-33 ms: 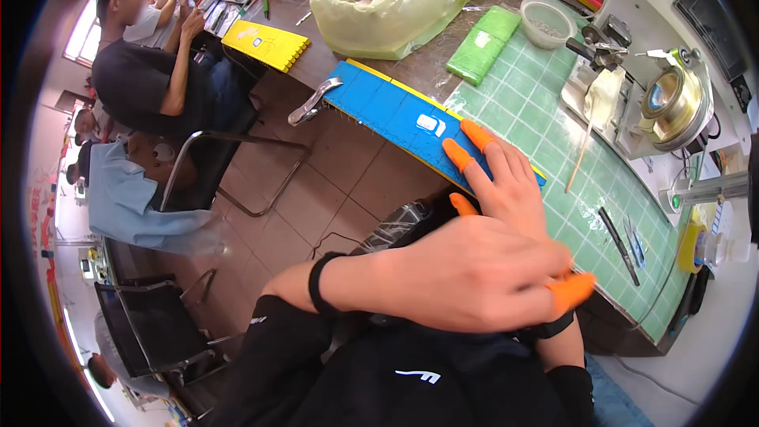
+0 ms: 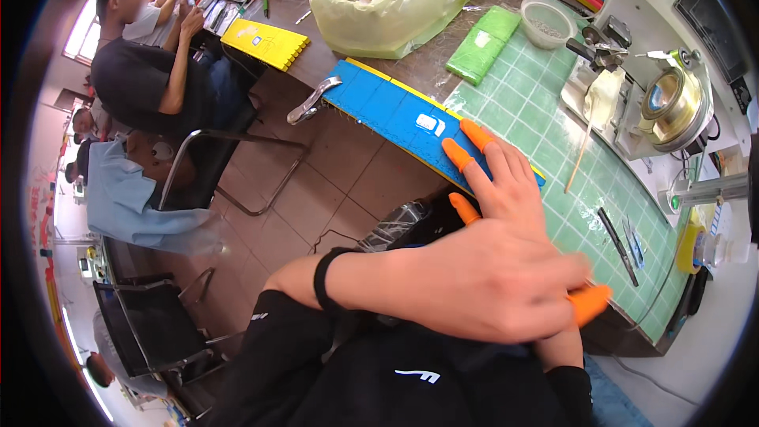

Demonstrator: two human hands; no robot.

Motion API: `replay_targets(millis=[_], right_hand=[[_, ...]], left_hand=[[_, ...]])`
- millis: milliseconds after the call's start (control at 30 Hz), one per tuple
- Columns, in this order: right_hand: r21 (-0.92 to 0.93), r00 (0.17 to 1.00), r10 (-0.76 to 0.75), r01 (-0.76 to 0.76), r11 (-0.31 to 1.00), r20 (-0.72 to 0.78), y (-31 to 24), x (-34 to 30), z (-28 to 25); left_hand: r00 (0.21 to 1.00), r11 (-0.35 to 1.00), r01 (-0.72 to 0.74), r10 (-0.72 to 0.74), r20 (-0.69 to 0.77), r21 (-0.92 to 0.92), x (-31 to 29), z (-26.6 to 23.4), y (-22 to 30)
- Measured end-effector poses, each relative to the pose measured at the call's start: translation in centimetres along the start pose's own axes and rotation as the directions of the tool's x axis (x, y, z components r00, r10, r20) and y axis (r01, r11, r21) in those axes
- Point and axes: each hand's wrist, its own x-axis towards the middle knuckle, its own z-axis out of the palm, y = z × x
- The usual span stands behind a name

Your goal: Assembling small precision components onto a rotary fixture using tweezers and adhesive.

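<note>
My right hand [image 2: 510, 182] lies with spread fingers on the near end of a long blue board [image 2: 379, 99] edged in yellow, orange finger cots on its fingertips. Close to those fingertips sits a small white piece [image 2: 429, 124] on the board. My left hand [image 2: 490, 285], with a black band at its wrist, crosses over my right wrist. Its fingers are curled together and partly blurred, an orange cot showing at the tip; anything between them is hidden. A shiny metal clamp-like piece [image 2: 312, 103] is at the board's far left end.
A green tiled mat [image 2: 569, 182] covers the right tabletop, bearing tweezers [image 2: 632, 241], a dark slim tool [image 2: 617, 245] and a tub [image 2: 547, 22]. Behind stand a green packet [image 2: 484, 45] and a yellow-green bag [image 2: 395, 8]. A co-worker [image 2: 150, 63] sits at left.
My left hand has shifted slightly right and downward over my right wrist. My right hand and the blue board stay in place.
</note>
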Motion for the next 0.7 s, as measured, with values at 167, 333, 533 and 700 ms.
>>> replay_targets(millis=[167, 333, 533, 700], right_hand=[[0.032, 0.999, 0.028, -0.028, 0.999, 0.025, 0.0, -0.5, 0.1], [0.001, 0.998, 0.059, -0.059, 0.998, 0.028, 0.8, -0.7, 0.3], [-0.001, 0.998, -0.055, 0.055, 0.999, -0.043, 2.5, 0.3, 2.0], [0.001, 0.999, -0.037, 0.037, 0.999, -0.013, 0.9, 1.1, 2.1]], left_hand=[[0.979, 0.974, -0.173, 0.153, -0.135, -0.149, 5.1, 2.7, 1.7], [0.965, 0.956, -0.243, 0.222, -0.136, -0.163, 8.0, 3.4, 0.6], [0.956, 0.953, -0.285, 0.276, -0.097, -0.104, 9.7, 2.7, -1.7], [0.964, 0.926, -0.262, 0.267, -0.02, -0.273, 9.2, 0.0, -3.3]])
